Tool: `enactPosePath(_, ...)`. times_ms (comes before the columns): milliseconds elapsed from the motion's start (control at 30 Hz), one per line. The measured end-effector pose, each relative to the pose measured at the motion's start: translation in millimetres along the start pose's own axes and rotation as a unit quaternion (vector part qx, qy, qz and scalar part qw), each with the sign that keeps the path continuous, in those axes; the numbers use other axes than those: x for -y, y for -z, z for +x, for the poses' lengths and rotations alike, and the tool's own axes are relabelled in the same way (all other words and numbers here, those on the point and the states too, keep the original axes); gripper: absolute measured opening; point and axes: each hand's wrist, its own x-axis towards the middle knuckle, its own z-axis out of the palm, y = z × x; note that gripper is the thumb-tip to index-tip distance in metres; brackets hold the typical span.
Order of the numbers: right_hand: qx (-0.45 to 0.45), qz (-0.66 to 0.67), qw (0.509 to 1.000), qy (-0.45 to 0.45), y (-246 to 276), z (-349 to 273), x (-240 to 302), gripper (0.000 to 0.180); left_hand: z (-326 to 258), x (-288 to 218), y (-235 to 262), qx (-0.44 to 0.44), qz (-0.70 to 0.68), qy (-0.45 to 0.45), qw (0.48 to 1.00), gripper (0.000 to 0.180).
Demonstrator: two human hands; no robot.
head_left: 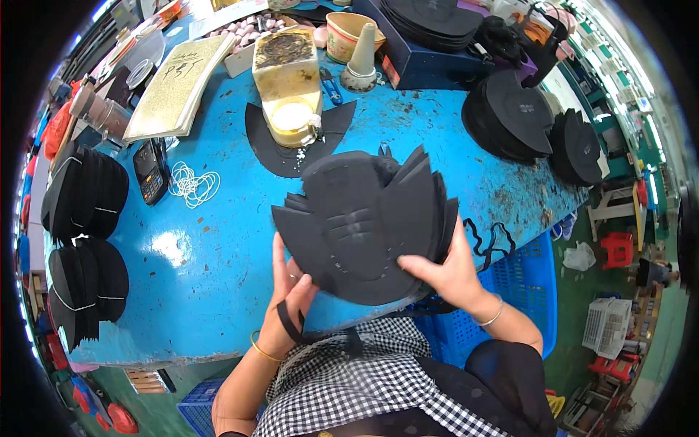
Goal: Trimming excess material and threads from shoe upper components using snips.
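Checked garment: black-and-white cloth (378, 379) at the lower edge, closest to the lens, with both forearms rising from it.
Left fingers: the left hand (291, 295) has its fingers (279, 255) closed on the lower left rim of the fan of black pieces, thumb side hidden behind the stack; a black strap (290, 324) crosses the wrist above a gold bangle (261, 349).
Right fingers: the right hand (448, 273) has its fingers (419, 266) clamped on the lower right of the same fan, fingertips lying on its front face; a thin bracelet (491, 317) sits on the wrist.
Fan of black pieces: a stack of flat black cut pieces (364, 226), spread like a fan, held up between both hands over the near edge of the tabletop, clear of its surface.
Tabletop: blue and worn (211, 247), with scuffs toward the right edge.
Beyond the fan: a yellowish glue container (287, 87) stands on one black cut piece (306, 146) near the middle.
Left side: a dark handset (151, 171) lies just beside a coil of white cord (193, 186); bundles of black pieces (84, 193) line the left edge.
Far right corner: two more black stacks (513, 116) stand near each other.
Far edge: a cone-shaped spool (362, 58) and a stack of flat yellowish sheets (175, 87).
Below right: a blue plastic crate (510, 284) sits beside the tabletop.
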Motion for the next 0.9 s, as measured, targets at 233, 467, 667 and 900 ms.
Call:
enactPosePath(233, 0.122, 0.071, 0.984, 0.111, -39, -31, 12, 0.083, -44, 9, 33, -0.139, 0.105, -0.073, 0.982, 0.067)
enactPosePath(467, 0.182, 0.247, 0.951, -0.025, -80, 9, -9, 0.08, -79, -26, 47, -0.194, 0.067, -0.122, 0.971, 0.061)
enactPosePath(667, 0.104, -0.34, 0.934, -0.006, -44, 76, -19, 0.043, -79, -24, 84, -0.21, 0.231, -0.105, 0.944, 0.064)
enactPosePath(900, 0.023, -0.429, 0.895, 0.123, -11, 114, -40, 0.046, -133, -93, 91, -0.213, 0.526, 0.026, 0.823, 0.036)
